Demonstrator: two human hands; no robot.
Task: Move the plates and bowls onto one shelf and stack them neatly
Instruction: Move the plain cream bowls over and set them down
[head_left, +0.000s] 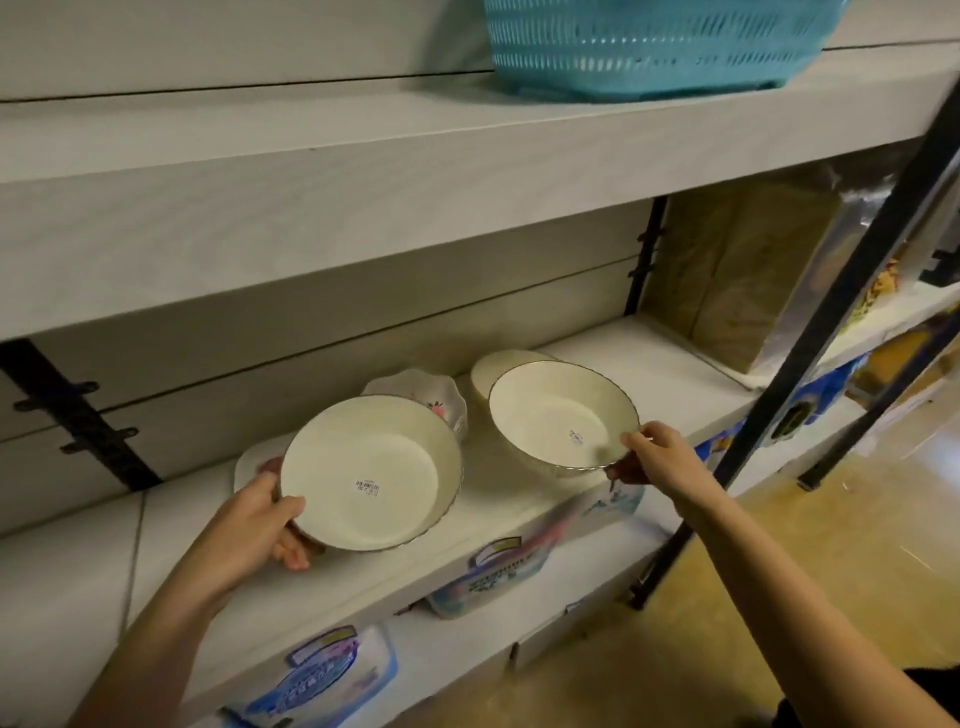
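Observation:
My left hand (254, 525) grips the near-left rim of a cream bowl (384, 462) with a price sticker inside, held above the middle shelf (519, 512). My right hand (652, 454) pinches the right rim of a second cream bowl (550, 410) of the same kind, tilted toward me. Behind them on the shelf stand a small floral bowl (426, 392) and another cream dish (493, 366). A flat white plate (249, 462) lies under the left bowl, mostly hidden.
A teal plastic basket (649, 47) sits on the top shelf. Brown wrapped packages (737, 270) fill the shelf's right end. Packs of tissue rolls (498, 571) lie on the shelf below. A black metal upright (810, 312) stands at the right.

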